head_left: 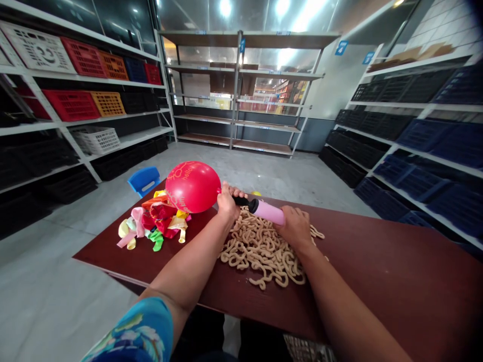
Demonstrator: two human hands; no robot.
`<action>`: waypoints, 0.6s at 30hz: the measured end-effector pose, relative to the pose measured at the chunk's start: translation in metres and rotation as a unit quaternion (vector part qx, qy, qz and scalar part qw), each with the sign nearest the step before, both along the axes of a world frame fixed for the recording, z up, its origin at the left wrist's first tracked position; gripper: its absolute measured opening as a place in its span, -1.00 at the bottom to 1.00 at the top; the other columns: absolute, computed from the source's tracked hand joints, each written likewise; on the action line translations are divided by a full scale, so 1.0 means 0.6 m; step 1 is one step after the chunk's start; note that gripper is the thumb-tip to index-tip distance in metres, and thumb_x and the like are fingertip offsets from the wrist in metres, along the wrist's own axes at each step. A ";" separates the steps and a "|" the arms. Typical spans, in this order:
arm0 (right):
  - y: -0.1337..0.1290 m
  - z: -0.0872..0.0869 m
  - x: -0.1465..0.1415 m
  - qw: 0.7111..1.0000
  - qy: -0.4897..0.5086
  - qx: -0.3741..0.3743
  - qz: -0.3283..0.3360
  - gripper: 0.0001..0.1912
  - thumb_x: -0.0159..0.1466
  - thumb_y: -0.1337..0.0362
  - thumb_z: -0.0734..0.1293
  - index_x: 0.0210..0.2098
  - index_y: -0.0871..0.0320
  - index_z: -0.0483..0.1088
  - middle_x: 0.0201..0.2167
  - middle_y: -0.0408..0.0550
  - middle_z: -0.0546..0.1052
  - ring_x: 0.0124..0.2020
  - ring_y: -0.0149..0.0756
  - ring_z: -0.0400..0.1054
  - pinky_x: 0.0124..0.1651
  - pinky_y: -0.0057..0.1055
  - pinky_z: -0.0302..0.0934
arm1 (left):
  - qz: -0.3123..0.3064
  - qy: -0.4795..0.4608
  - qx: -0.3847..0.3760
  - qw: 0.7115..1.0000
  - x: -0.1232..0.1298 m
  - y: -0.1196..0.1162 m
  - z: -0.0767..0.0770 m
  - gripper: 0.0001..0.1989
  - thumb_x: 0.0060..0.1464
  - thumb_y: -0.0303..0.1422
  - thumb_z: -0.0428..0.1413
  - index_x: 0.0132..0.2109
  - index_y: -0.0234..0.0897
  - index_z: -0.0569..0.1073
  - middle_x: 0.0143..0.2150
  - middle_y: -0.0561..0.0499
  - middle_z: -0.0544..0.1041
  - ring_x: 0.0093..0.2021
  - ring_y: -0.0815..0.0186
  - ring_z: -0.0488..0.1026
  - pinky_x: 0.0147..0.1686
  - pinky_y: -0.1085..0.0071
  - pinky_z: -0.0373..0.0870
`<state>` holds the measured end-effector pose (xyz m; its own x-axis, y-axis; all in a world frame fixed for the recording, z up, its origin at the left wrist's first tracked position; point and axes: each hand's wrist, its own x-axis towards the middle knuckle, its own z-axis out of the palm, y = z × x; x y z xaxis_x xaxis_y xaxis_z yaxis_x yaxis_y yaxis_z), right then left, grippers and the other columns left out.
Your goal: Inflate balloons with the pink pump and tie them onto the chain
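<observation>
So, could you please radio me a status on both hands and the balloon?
Balloon inflated, left hand at its neck. Right hand around pump's pink end. Tan coils heaped on table below.

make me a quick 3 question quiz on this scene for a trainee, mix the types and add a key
1. True or false: the left hand is at the neck of the inflated red balloon.

2. What holds the end of the pink cylindrical pump?
A) the left hand
B) the right hand
C) neither hand

3. Fill in: from the wearer's view, the limp multicoloured balloons lie to the ___ of the tan, rope-like strands.

Key: 1 true; 2 B; 3 left
</observation>
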<state>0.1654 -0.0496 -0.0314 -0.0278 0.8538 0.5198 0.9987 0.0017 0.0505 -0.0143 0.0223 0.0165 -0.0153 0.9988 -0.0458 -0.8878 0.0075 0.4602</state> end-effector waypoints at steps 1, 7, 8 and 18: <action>0.001 0.001 0.004 1.000 0.006 -0.002 -0.002 -0.77 0.08 0.20 0.24 -0.28 0.16 0.27 -0.33 -0.03 0.43 -0.24 -0.22 0.18 -0.19 -0.33 -0.16 | 0.002 0.003 -0.002 1.000 -0.005 0.002 0.003 -0.55 0.09 -0.13 -0.02 -0.57 -0.25 -0.04 -0.69 0.16 0.05 -0.68 0.43 0.17 -0.56 0.41 0.23; 0.005 0.005 0.047 0.997 0.036 -0.005 -0.061 -0.79 0.07 0.25 0.23 -0.27 0.11 0.29 -0.31 -0.08 0.44 -0.24 -0.22 0.19 -0.18 -0.30 -0.20 | 0.049 -0.002 -0.002 0.999 -0.066 0.038 0.014 -0.55 0.08 -0.09 -0.03 -0.56 -0.25 -0.03 -0.69 0.16 0.05 -0.68 0.44 0.16 -0.54 0.43 0.23; 0.005 0.004 0.054 0.997 0.040 -0.001 -0.072 -0.80 0.07 0.26 0.23 -0.27 0.11 0.29 -0.31 -0.08 0.44 -0.23 -0.22 0.19 -0.18 -0.29 -0.20 | 0.055 -0.005 -0.002 0.998 -0.075 0.042 0.014 -0.55 0.09 -0.10 -0.03 -0.55 -0.24 -0.03 -0.69 0.17 0.04 -0.68 0.44 0.16 -0.54 0.43 0.23; 0.002 -0.001 0.025 0.999 -0.008 0.008 -0.037 -0.75 0.04 0.24 0.27 -0.28 0.17 0.26 -0.30 -0.01 0.43 -0.23 -0.20 0.17 -0.18 -0.31 -0.18 | 0.041 -0.005 -0.004 0.999 -0.041 0.027 0.004 -0.54 0.06 -0.08 -0.01 -0.56 -0.24 -0.04 -0.69 0.17 0.04 -0.69 0.44 0.14 -0.58 0.43 0.19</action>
<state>0.1801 -0.0481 -0.0317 0.0260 0.8451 0.5339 0.9952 -0.0723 0.0660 -0.0389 0.0386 0.0192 -0.0969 0.9938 -0.0550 -0.8904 -0.0619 0.4509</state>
